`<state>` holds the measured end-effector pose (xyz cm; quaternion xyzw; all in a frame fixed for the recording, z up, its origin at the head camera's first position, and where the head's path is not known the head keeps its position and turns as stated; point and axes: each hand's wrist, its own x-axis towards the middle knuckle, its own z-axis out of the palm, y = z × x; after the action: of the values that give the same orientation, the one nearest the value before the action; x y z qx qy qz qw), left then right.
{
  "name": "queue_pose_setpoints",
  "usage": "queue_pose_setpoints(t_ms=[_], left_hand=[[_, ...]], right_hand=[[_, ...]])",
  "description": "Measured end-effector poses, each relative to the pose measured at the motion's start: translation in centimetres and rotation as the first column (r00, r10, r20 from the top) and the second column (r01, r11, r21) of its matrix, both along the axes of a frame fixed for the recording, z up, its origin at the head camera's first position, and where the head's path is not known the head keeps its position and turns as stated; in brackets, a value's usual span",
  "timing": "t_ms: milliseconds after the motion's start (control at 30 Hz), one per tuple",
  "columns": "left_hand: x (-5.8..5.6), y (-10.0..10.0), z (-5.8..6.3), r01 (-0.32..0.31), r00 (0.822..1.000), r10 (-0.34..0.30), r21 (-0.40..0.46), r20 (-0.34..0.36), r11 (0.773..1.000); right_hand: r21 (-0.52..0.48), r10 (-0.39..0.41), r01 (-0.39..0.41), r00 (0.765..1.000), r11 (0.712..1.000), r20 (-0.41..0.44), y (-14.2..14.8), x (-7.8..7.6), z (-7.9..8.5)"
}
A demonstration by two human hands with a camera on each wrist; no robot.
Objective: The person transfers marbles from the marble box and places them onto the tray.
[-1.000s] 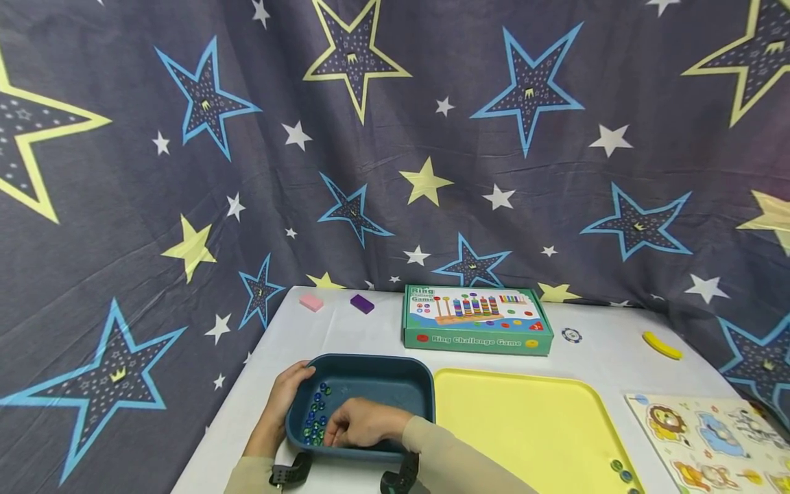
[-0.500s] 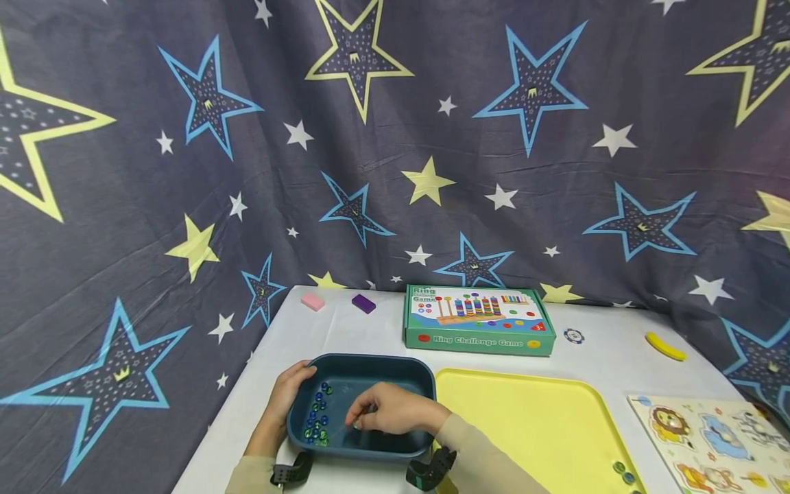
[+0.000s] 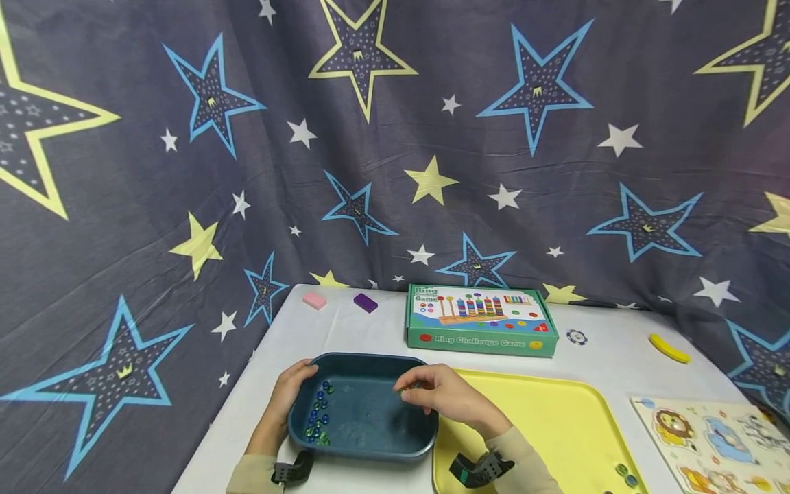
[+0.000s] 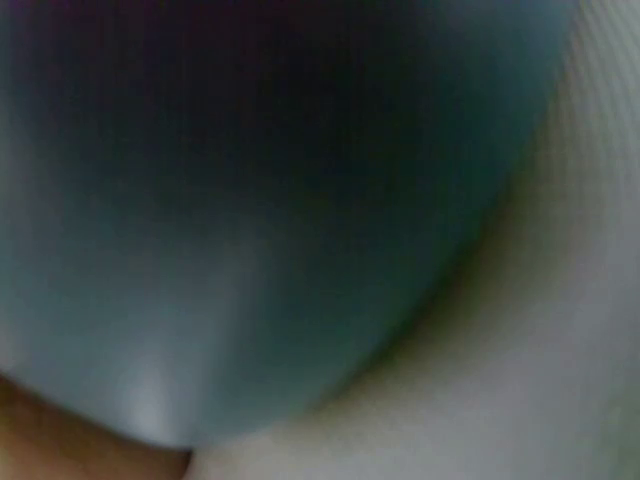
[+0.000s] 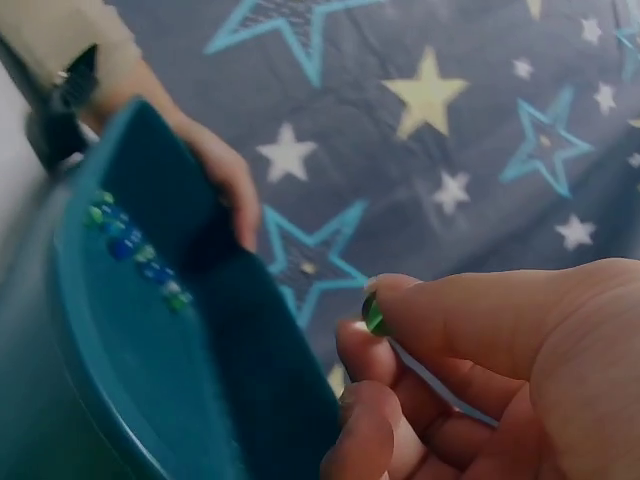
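Note:
A dark teal plastic bin (image 3: 364, 424) stands on the white table, with several blue and green glass marbles (image 3: 318, 417) gathered along its left side. My left hand (image 3: 286, 394) grips the bin's left wall, fingers at the rim; in the left wrist view the bin's wall (image 4: 250, 300) is blurred and close. Above the bin's right rim, my right hand (image 3: 449, 396) pinches a green marble (image 5: 373, 314) between thumb and forefinger. A yellow tray (image 3: 531, 412) lies right beside the bin, with a few marbles (image 3: 629, 480) near its right edge.
Behind the tray sits a green Ring Challenge Game box (image 3: 481, 329). A pink block (image 3: 315, 300) and a purple block (image 3: 365, 302) lie at the back left. To the right are a poker chip (image 3: 577, 337), a yellow curved piece (image 3: 669, 348) and an animal puzzle board (image 3: 697, 439).
My right hand has lifted from the marbles at the bin's left side and travelled right to the opposite rim, carrying the green marble. The left hand keeps its grip on the bin.

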<state>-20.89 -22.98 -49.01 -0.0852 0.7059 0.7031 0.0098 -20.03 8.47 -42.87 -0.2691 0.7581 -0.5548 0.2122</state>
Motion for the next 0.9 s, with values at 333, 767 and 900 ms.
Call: queue_pose_setpoints(t_ms=[333,767,900], left_hand=[[0.0,-0.1,-0.1,0.003,1.000,-0.003,0.003,0.019,1.000],[0.0,0.1,0.4,0.004,1.000,-0.004,-0.017,0.014,1.000],[0.0,0.0,0.4,-0.001,1.000,0.002,-0.024,0.020,1.000]], right_hand=[[-0.051,-0.200,0.204,0.977,0.978,0.078,5.3,-1.4,-0.9],[0.074,-0.370,0.367,0.929,0.927,0.022,10.0,-3.0,-3.1],[0.098,-0.384,0.382,0.923,0.919,0.001,10.6,-3.3,-4.0]])
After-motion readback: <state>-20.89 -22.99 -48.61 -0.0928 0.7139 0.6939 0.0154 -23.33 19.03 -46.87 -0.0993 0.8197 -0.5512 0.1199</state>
